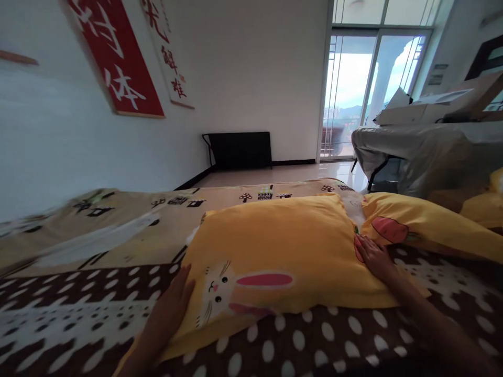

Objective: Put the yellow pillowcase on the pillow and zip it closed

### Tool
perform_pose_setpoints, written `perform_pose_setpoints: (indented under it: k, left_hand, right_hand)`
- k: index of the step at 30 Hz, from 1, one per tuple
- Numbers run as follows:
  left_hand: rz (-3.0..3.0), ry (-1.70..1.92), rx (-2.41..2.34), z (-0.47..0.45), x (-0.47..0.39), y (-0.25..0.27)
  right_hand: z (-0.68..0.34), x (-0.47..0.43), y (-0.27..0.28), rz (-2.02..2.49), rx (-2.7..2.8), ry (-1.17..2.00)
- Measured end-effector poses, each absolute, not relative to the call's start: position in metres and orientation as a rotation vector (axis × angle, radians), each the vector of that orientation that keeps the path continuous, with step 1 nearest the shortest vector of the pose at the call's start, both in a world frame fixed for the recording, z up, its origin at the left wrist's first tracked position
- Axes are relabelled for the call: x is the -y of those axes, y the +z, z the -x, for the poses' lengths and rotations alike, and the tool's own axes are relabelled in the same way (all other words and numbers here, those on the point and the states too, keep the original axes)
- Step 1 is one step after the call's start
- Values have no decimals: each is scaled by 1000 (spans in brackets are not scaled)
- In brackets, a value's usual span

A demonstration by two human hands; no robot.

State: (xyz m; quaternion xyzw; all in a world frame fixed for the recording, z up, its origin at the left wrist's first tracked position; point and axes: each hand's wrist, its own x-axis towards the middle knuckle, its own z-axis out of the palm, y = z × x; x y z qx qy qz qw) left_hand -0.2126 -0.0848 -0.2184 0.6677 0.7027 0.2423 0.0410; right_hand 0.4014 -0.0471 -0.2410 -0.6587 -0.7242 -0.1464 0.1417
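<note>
In front of me a yellow pillow [275, 246] with a printed rabbit face and pink ears lies flat on a patterned blanket [98, 303]. My left hand [173, 296] rests against the pillow's left edge, its fingers stretched out along the side. At the opposite edge, my right hand [373, 256] lies with fingers extended, touching the pillow near a printed carrot. Neither hand is wrapped round anything. Just beyond the right hand is a second yellow pillow [424, 222], also printed with a carrot.
A table under plastic sheeting [416, 146] stands at the right, bearing a white box [404, 114]. Against the far wall leans a black folded panel [239, 150]. A glass door [349, 94] is at the back right. Red and white scrolls [121, 63] hang on the left wall.
</note>
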Motion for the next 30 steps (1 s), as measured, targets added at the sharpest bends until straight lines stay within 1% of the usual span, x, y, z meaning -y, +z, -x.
perform_pose_setpoints:
  k: [2, 4, 7, 10, 11, 13, 16, 19, 20, 21, 23, 25, 27, 30]
  left_hand:
    - [-2021, 705, -2191, 226, 97, -225]
    - [-2181, 583, -2216, 241, 110, -234]
    - [-2485, 195, -2259, 258, 131, -245]
    - [-2494, -176, -2359, 261, 151, -244]
    - [-2482, -264, -2381, 261, 157, -242]
    - [-2495, -313, -2431, 260, 166, -239]
    - [-2537, -146, -2542, 252, 173, -232]
    - [-2736, 197, -2526, 208, 171, -211]
    - [-2912, 415, -2397, 182, 167, -198]
    - [-3100, 603, -2141, 152, 162, -185]
    - [-3305, 878, -1759, 86, 146, -156]
    - [-3321, 877, -1619, 31, 124, -133]
    - [-3236, 834, -1665, 8, 99, -124]
    - [-3139, 771, -1771, 43, 70, -139]
  right_hand:
    - [-402, 63, -237, 1971, 2066, -473]
    - [-400, 82, -233, 2017, 2065, -498]
    - [-405, 114, -239, 2046, 2116, -604]
    - [-419, 143, -256, 2043, 2092, -757]
    - [-424, 151, -261, 2031, 2061, -798]
    - [-433, 163, -267, 1995, 1975, -863]
    - [-430, 169, -258, 1925, 1830, -913]
    - [-388, 163, -227, 1767, 1804, -880]
    - [-364, 159, -214, 1688, 1838, -851]
    - [-335, 154, -200, 1592, 1928, -807]
    - [-273, 140, -174, 1407, 2132, -697]
    - [-218, 122, -157, 1244, 2335, -581]
    - [-188, 103, -149, 1169, 2434, -502]
    - [-205, 80, -153, 1180, 2486, -431]
